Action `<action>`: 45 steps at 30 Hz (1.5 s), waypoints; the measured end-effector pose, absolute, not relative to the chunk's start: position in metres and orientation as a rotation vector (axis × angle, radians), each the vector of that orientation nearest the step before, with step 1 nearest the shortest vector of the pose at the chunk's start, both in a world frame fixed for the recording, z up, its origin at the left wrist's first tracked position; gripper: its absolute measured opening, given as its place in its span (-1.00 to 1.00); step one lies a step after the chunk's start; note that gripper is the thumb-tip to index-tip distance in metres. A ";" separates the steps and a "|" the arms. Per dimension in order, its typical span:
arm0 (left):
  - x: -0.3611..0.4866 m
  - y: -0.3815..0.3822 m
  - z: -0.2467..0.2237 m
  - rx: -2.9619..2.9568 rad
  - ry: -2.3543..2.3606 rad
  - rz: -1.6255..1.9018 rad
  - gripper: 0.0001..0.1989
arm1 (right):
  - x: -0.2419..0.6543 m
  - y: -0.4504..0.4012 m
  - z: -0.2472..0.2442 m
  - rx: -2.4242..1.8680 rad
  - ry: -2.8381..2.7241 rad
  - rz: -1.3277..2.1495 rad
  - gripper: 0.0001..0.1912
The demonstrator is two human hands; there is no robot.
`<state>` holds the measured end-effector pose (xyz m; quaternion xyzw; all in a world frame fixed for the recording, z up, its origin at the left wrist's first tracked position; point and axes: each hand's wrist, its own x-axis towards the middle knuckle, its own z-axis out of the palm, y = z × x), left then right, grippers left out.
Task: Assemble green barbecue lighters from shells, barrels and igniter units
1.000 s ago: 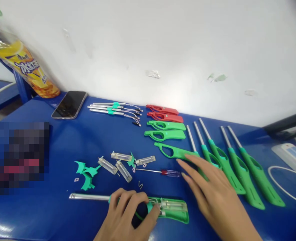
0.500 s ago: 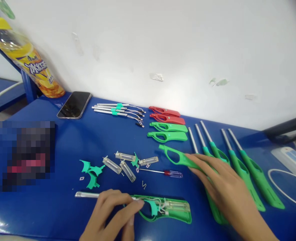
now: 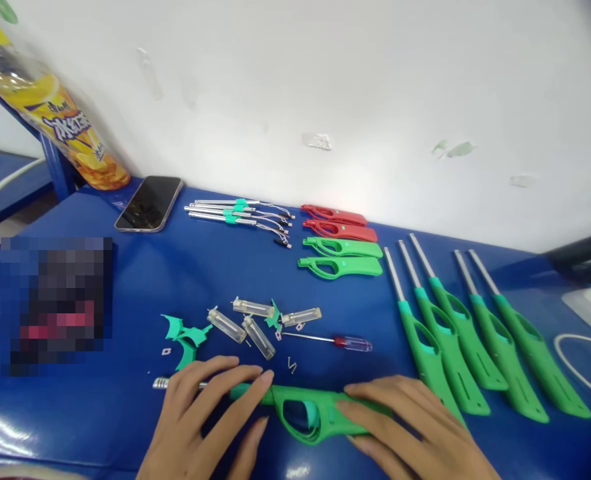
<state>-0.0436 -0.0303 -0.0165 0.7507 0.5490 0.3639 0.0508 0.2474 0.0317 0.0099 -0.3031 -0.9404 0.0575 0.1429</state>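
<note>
A green gas lighter (image 3: 328, 404) lies along the table's front, its metal tube pointing left. A green half shell now covers its body, and a teal trigger shows inside the loop. My left hand (image 3: 203, 417) has its fingers closed over the tube and neck. At the other end, my right hand (image 3: 413, 427) grips the handle, thumb below and fingers across the top. Just beyond are clear fuel tanks (image 3: 259, 337), teal triggers (image 3: 188, 339), small screws (image 3: 291, 365) and a screwdriver (image 3: 353, 343) with a red and clear handle.
Several assembled green lighters (image 3: 485, 350) lie at the right. Red shells (image 3: 343, 230), green shells (image 3: 348, 267) and metal tubes with wires (image 3: 225, 212) are along the wall. A phone (image 3: 149, 203), a drink bottle (image 3: 68, 127) and a blurred dark item (image 3: 65, 300) are at the left.
My right hand has brought the green half shell down and left onto the open lighter, covering its tank and wires. My left hand has stayed at the tube end.
</note>
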 end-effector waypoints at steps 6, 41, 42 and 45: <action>-0.056 -0.027 -0.022 2.453 1.531 0.919 -0.60 | 0.249 0.028 0.004 -0.885 -2.714 0.204 -0.75; -0.061 -0.030 -0.038 2.412 1.573 0.809 -0.56 | 0.253 0.022 0.001 -1.008 -2.574 0.173 -0.76; -0.063 -0.029 -0.039 2.445 1.541 0.793 -0.56 | 0.252 0.022 0.000 -1.011 -2.577 0.169 -0.76; -0.067 -0.028 -0.042 2.502 1.491 0.773 -0.56 | 0.252 0.020 -0.003 -1.003 -2.607 0.147 -0.75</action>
